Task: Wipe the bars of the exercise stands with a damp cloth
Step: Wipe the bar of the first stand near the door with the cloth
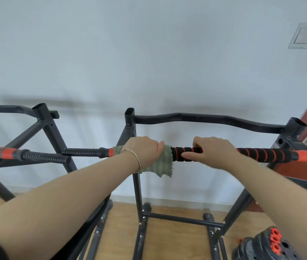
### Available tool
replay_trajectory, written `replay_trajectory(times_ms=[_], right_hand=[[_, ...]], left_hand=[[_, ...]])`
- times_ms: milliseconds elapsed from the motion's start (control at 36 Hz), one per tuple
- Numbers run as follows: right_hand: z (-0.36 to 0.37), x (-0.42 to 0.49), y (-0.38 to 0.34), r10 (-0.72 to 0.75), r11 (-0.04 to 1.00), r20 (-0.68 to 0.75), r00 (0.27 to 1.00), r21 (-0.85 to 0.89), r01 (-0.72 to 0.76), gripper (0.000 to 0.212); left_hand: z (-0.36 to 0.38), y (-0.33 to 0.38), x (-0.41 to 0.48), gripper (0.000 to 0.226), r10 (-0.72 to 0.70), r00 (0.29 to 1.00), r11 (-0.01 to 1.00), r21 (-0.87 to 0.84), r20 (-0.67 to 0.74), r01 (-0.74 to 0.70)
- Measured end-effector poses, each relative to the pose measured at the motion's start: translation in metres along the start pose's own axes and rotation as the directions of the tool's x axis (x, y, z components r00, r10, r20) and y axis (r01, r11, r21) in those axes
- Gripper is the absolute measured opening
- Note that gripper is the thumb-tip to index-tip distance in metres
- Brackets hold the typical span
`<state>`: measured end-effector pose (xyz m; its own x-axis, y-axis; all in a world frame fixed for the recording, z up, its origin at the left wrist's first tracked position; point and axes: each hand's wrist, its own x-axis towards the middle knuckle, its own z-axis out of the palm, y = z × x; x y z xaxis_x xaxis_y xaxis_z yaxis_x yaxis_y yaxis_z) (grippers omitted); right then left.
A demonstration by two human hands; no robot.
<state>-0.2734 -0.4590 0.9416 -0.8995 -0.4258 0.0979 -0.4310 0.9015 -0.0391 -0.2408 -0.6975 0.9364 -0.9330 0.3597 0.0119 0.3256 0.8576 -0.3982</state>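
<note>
While the bar (261,154) lies level across the black stand (136,184), its long axis running left to right, the left hand (145,149) clamps a green cloth (163,164) round it; just beside, the right hand (212,151) curls round its foam grip.

A green checked cloth (164,162) drapes over the horizontal black-and-red padded bar (261,154), its corner hanging below.

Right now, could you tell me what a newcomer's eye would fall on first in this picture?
First, the two hands in the middle: the left hand grips a green cloth wrapped round the black-and-red padded bar, and the right hand holds that bar just beside it. Next, the black-and-red weight plates on the wooden floor, bottom right.
</note>
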Motion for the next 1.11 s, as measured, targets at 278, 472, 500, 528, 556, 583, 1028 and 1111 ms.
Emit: replay_trajectory(times_ms=[278,472,500,528,556,583,1028,1111], right_hand=[[-0.011,0.029,-0.005,0.036,0.926,0.480,0.877,0.315,-0.210,0.082],[0.008,0.010,-0.011,-0.004,0.996,-0.008,1.000,-0.093,0.003,0.074],[0.017,0.005,-0.011,-0.058,0.986,-0.178,0.982,-0.166,0.028,0.073],[0.029,-0.001,-0.009,-0.111,0.978,-0.312,0.944,-0.202,0.048,0.072],[0.040,-0.006,-0.006,-0.155,0.974,-0.410,0.899,-0.218,0.069,0.070],[0.048,-0.009,-0.004,-0.185,0.972,-0.465,0.866,-0.217,0.091,0.068],[-0.006,0.034,-0.023,0.071,0.940,0.459,0.885,0.266,-0.213,0.086],[-0.005,0.029,-0.025,0.091,0.969,0.335,0.938,0.188,-0.161,0.079]], left_hand=[[-0.004,0.002,-0.004,0.054,-0.106,0.994,0.987,-0.119,0.015,0.107],[-0.003,-0.010,-0.002,0.035,-0.142,0.987,0.948,-0.277,0.076,0.157],[-0.004,-0.015,-0.003,0.048,-0.156,0.981,0.922,-0.341,0.114,0.186],[-0.003,-0.019,-0.003,0.057,-0.175,0.971,0.885,-0.406,0.161,0.227],[-0.003,-0.023,-0.004,0.061,-0.185,0.964,0.864,-0.436,0.193,0.253],[-0.002,-0.025,-0.005,0.062,-0.184,0.962,0.859,-0.443,0.202,0.257],[-0.003,-0.021,-0.004,0.058,-0.193,0.965,0.862,-0.438,0.179,0.254],[-0.002,-0.024,-0.002,0.063,-0.195,0.959,0.834,-0.480,0.205,0.272]])
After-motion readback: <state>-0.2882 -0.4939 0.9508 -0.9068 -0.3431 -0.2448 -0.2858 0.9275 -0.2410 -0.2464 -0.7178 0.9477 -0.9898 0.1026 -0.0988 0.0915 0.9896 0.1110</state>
